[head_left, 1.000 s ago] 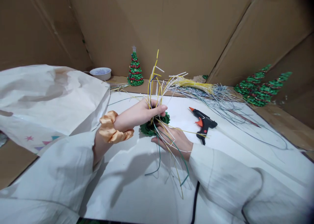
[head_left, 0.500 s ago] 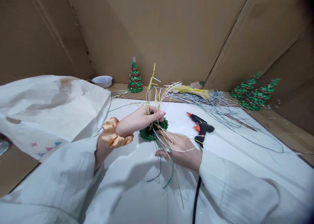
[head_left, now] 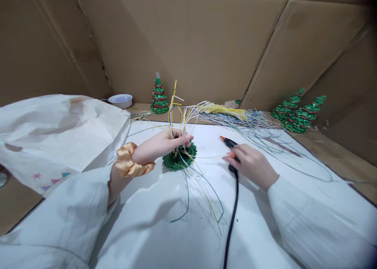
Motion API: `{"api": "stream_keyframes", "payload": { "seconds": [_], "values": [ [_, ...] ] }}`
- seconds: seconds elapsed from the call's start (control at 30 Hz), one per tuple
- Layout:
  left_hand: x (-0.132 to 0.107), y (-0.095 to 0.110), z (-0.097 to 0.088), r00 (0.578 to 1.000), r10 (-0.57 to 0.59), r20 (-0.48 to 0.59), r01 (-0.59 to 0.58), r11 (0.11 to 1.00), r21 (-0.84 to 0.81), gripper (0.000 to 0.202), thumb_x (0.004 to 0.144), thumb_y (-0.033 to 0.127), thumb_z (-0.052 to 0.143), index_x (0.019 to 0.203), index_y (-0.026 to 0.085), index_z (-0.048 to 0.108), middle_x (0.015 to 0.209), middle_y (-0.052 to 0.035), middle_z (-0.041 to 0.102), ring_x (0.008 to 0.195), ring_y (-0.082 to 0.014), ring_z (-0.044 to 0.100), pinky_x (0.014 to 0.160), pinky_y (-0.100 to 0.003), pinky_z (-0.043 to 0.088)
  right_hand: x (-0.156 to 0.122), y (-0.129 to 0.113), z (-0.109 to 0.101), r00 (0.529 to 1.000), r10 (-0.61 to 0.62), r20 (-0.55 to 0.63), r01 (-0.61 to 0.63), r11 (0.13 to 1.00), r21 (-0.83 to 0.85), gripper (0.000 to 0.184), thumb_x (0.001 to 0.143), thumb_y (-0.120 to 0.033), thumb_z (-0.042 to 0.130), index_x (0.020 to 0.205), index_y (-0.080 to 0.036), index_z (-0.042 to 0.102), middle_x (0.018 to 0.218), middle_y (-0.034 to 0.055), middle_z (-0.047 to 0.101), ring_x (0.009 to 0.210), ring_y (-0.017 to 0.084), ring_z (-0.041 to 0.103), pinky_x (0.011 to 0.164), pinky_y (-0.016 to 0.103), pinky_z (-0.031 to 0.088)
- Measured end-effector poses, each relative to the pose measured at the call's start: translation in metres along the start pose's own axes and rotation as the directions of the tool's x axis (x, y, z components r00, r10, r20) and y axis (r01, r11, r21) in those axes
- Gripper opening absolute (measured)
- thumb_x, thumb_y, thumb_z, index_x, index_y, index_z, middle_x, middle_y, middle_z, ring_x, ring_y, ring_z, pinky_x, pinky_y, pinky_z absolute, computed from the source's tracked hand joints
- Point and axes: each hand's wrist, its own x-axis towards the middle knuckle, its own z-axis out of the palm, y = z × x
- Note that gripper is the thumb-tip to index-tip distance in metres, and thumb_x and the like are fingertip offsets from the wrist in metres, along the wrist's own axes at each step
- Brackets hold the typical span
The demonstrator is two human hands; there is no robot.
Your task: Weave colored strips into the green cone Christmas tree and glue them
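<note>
My left hand (head_left: 165,143) is closed round a bundle of thin yellow, white and blue wires (head_left: 178,116) that stick up above the fingers. Just below it lies a dark green ruffled round piece (head_left: 173,165) with a dark middle, partly covered by the hand. Loose green and yellow wires trail from it toward me over the white table. On the right, my right hand (head_left: 255,165) has its fingers closed on the body of a black glue gun (head_left: 228,142) with an orange tip. The gun's tip points left and away from me; its grip is mostly hidden.
A black cord (head_left: 232,214) runs from the gun to the near edge. Behind lie a heap of loose wires (head_left: 226,111), a small decorated Christmas tree (head_left: 159,98) and a white bowl (head_left: 120,101). More green trees (head_left: 303,114) stand at right. White cloth (head_left: 64,131) covers the left. Cardboard walls surround.
My right hand has left the loose wires beside the green piece and moved right onto the glue gun. My left hand still holds the upright wires. The view has shifted slightly.
</note>
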Motion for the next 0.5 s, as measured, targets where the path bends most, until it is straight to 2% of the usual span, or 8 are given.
{"api": "stream_keyframes", "payload": {
  "seconds": [0.07, 0.17, 0.27, 0.33, 0.4, 0.47, 0.5],
  "values": [
    [0.000, -0.001, -0.001, 1.000, 0.022, 0.013, -0.021, 0.999, -0.025, 0.037, 0.080, 0.052, 0.047, 0.079, 0.018, 0.064, 0.102, -0.0054, 0.066, 0.107, -0.0209, 0.053, 0.088, -0.030, 0.039, -0.001, 0.018, -0.005, 0.983, 0.160, -0.085, -0.168, 0.981, -0.093, 0.026, 0.087, -0.037, 0.048, 0.080, -0.014, 0.060, 0.080, 0.0111, 0.062, 0.074, 0.022, 0.058, 0.066, 0.034, 0.046],
    [0.000, -0.002, -0.002, 0.999, 0.033, 0.033, -0.032, 0.999, -0.031, 0.035, 0.081, 0.051, 0.048, 0.079, 0.019, 0.063, 0.112, -0.0041, 0.063, 0.111, -0.0192, 0.051, 0.092, -0.028, 0.037, 0.002, 0.036, -0.017, 0.930, 0.278, -0.239, -0.294, 0.955, -0.033, 0.019, 0.087, -0.031, 0.048, 0.091, -0.016, 0.059, 0.091, 0.0113, 0.061, 0.087, 0.023, 0.057, 0.077, 0.036, 0.046],
    [0.002, -0.003, -0.003, 0.998, 0.040, 0.053, -0.041, 0.999, 0.002, 0.036, 0.080, 0.053, 0.048, 0.080, 0.019, 0.062, 0.117, -0.0043, 0.061, 0.114, -0.0202, 0.050, 0.094, -0.030, 0.036, 0.015, 0.038, -0.032, 0.890, 0.345, -0.296, -0.326, 0.938, 0.114, 0.017, 0.088, -0.022, 0.044, 0.095, -0.018, 0.059, 0.091, 0.0091, 0.059, 0.084, 0.020, 0.057, 0.076, 0.033, 0.046],
    [0.002, -0.002, -0.004, 0.994, 0.070, 0.084, -0.074, 0.996, 0.045, 0.035, 0.079, 0.052, 0.050, 0.081, 0.019, 0.061, 0.116, -0.0046, 0.061, 0.115, -0.0213, 0.049, 0.096, -0.032, 0.036, 0.028, 0.035, -0.043, 0.883, 0.366, -0.293, -0.320, 0.927, 0.194, 0.018, 0.087, -0.017, 0.043, 0.096, -0.018, 0.059, 0.087, 0.0071, 0.059, 0.078, 0.017, 0.057, 0.072, 0.030, 0.046],
    [0.000, 0.000, -0.005, 0.989, 0.093, 0.115, -0.111, 0.982, 0.155, 0.033, 0.078, 0.052, 0.052, 0.088, 0.022, 0.062, 0.118, -0.0039, 0.060, 0.116, -0.0229, 0.049, 0.099, -0.034, 0.035, 0.043, 0.033, -0.055, 0.879, 0.377, -0.293, -0.303, 0.915, 0.268, 0.015, 0.084, -0.015, 0.047, 0.090, -0.017, 0.061, 0.082, 0.0048, 0.059, 0.072, 0.015, 0.056, 0.068, 0.028, 0.046],
    [-0.002, 0.001, -0.008, 0.987, 0.078, 0.138, -0.116, 0.950, 0.291, 0.036, 0.078, 0.052, 0.051, 0.097, 0.024, 0.061, 0.127, -0.0048, 0.055, 0.119, -0.0263, 0.046, 0.101, -0.038, 0.035, 0.055, 0.035, -0.068, 0.842, 0.422, -0.337, -0.306, 0.887, 0.347, 0.011, 0.081, -0.014, 0.052, 0.083, -0.017, 0.063, 0.077, 0.0029, 0.060, 0.067, 0.013, 0.056, 0.064, 0.026, 0.045],
    [-0.003, 0.002, -0.010, 0.988, 0.055, 0.146, -0.103, 0.931, 0.349, 0.035, 0.078, 0.052, 0.051, 0.099, 0.025, 0.061, 0.132, -0.0044, 0.050, 0.122, -0.0274, 0.043, 0.102, -0.039, 0.033, 0.060, 0.038, -0.074, 0.806, 0.467, -0.364, -0.314, 0.858, 0.407, 0.010, 0.080, -0.014, 0.054, 0.081, -0.016, 0.063, 0.076, 0.0027, 0.061, 0.067, 0.012, 0.057, 0.064, 0.026, 0.046]
  ]
}}
